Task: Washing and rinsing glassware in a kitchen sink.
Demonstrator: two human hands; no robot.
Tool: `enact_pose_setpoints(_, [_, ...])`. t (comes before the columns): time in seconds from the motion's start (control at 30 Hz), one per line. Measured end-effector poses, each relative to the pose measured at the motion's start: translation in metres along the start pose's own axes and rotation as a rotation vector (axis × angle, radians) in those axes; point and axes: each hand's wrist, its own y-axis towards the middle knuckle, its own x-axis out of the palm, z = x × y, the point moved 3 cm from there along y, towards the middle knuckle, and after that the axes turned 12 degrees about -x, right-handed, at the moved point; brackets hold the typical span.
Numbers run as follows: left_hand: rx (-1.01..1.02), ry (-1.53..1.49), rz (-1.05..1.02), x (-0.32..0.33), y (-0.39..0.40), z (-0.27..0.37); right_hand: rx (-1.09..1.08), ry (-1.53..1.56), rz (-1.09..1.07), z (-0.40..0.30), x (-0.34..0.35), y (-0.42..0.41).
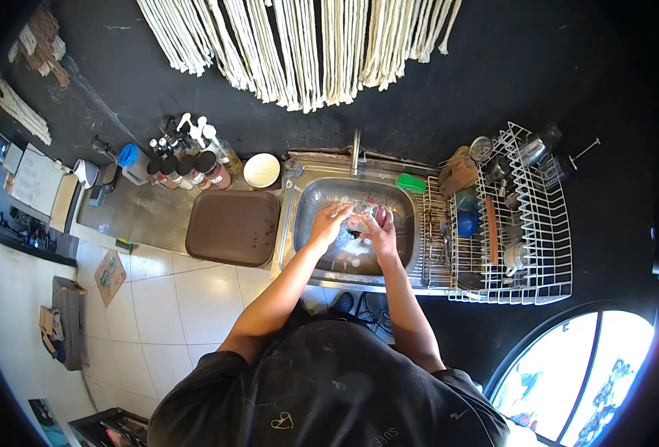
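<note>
Both of my hands are over a stainless steel sink basin. Between them is a clear, shiny item, glass or plastic; I cannot tell which. My left hand grips its left side. On the other side my right hand holds it, with something dark red against the fingers, too small to name. White suds lie on the basin floor around the drain, below my hands. The faucet rises behind the basin.
Right of the basin, a white wire dish rack holds a white mug, a blue item and wooden boards. A green object sits on the sink's rim. Leftward are a brown tray, a cream bowl and several dark-lidded jars.
</note>
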Motion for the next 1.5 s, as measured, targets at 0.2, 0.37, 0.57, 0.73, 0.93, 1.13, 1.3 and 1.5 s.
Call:
enact_pose_setpoints(0.2, [-0.082,-0.106,-0.124,-0.001,-0.013,-0.004,-0.005,0.028,-0.013,-0.007,0.003,-0.012])
enact_pose_setpoints(0.37, [-0.058,-0.065,-0.122,-0.012,-0.021,0.003,0.023,0.003,-0.007,-0.007,0.013,-0.020])
enact_pose_setpoints(0.57, [-0.026,-0.077,-0.151,-0.029,-0.016,0.011,-0.006,-0.029,0.002,-0.017,0.037,-0.021])
enact_pose_setpoints(0.73, [-0.043,-0.037,-0.229,-0.047,-0.006,0.023,-0.006,-0.090,0.004,-0.018,0.061,-0.021])
enact_pose_setpoints(0.93, [0.040,-0.011,-0.388,-0.067,0.008,0.035,-0.052,0.281,-0.023,-0.023,0.083,-0.011])
enact_pose_setpoints(1.13, [0.062,0.074,-0.448,-0.074,0.023,0.047,0.005,0.161,-0.038,-0.015,0.084,-0.003])
enact_pose_setpoints(1.3, [-0.144,0.088,-0.367,-0.064,0.023,0.053,-0.316,-0.076,-0.088,-0.021,0.081,0.004])
enact_pose_setpoints(1.5, [0.052,0.114,-0.494,-0.040,0.012,0.071,0.017,0.312,0.060,-0.036,0.061,0.005])
